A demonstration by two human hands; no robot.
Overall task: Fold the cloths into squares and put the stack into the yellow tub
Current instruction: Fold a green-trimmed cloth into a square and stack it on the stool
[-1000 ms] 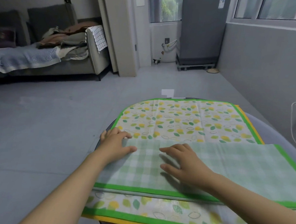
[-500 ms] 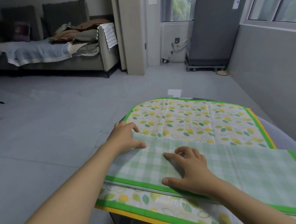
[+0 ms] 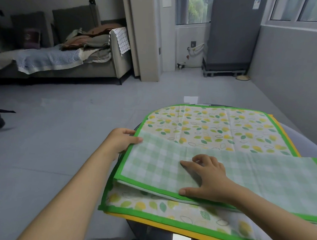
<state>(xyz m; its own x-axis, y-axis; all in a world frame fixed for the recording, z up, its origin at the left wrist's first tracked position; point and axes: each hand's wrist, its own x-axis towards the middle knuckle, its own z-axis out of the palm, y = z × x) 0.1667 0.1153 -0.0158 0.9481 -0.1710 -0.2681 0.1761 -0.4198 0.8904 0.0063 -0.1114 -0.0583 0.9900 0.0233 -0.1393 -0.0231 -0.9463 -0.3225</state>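
Grey floor tiles run back to a sofa point(image 3: 64, 57) heaped with laundry, and in front of you a round dark table point(image 3: 164, 236) carries the cloths. You are early in the job: the checked cloth point(image 3: 244, 174) lies folded into a long strip across the leaf-print cloth point(image 3: 219, 127), which is spread flat over a yellow-edged cloth point(image 3: 183, 229) beneath it. No finished square shows yet, and the yellow tub is nowhere in view, so the stacking and the drop into the tub are all ahead of you.

Your left hand point(image 3: 121, 139) pinches the far left corner of the checked cloth, thumb on top and fingers curled under the edge, and that end is lifted off the cloth below. Your right hand point(image 3: 208, 179) lies flat on the middle of the strip, fingers spread and straight, thumb at the green border on the near edge, pressing the cloth down without gripping it. It looks as though you mean to bring the left end over towards the right, using the pressing hand as the fold line.
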